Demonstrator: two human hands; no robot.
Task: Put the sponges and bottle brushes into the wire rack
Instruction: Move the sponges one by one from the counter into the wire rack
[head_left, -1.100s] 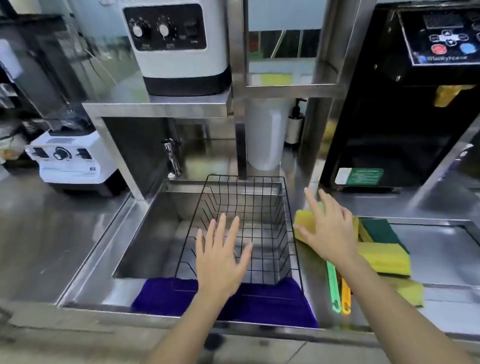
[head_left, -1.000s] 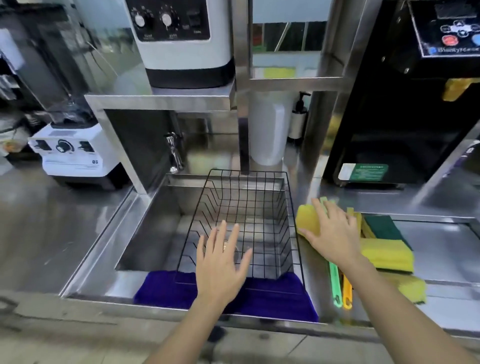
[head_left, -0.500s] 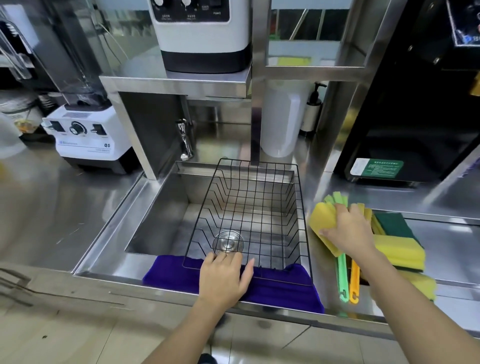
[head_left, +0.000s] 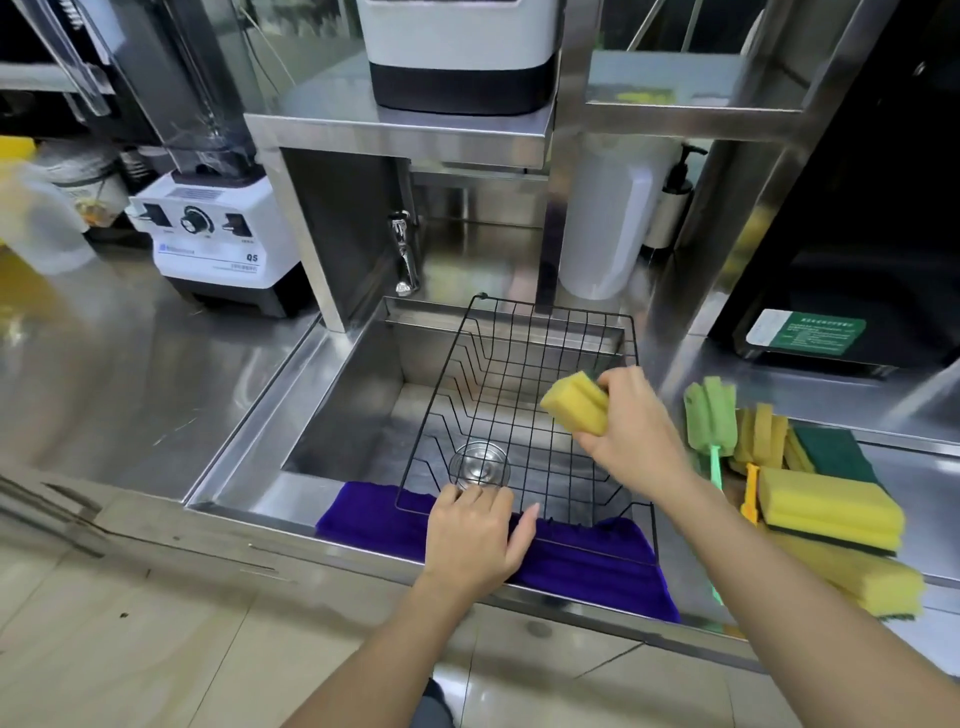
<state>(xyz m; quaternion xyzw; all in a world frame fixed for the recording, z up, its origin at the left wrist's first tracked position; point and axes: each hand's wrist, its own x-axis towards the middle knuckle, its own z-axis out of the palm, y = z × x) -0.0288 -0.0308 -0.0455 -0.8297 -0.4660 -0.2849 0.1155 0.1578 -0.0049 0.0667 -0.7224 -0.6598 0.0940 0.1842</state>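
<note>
One soft, light sponge (head_left: 575, 408) sits pinched across its sides in the closed right hand (head_left: 631, 428) above the wire rack (head_left: 519, 415).

R hand (head_left: 631, 426) has lifted one yellow sponge (head_left: 575, 402) off the pile on the table & carried it left; it's now gripped above the wire rack (head_left: 519, 415), inside its right edge. With sponge gone, green brush head (head_left: 710, 415) is uncovered. L hand (head_left: 475, 535) dropped from hovering to resting on rack's front rim.
</note>
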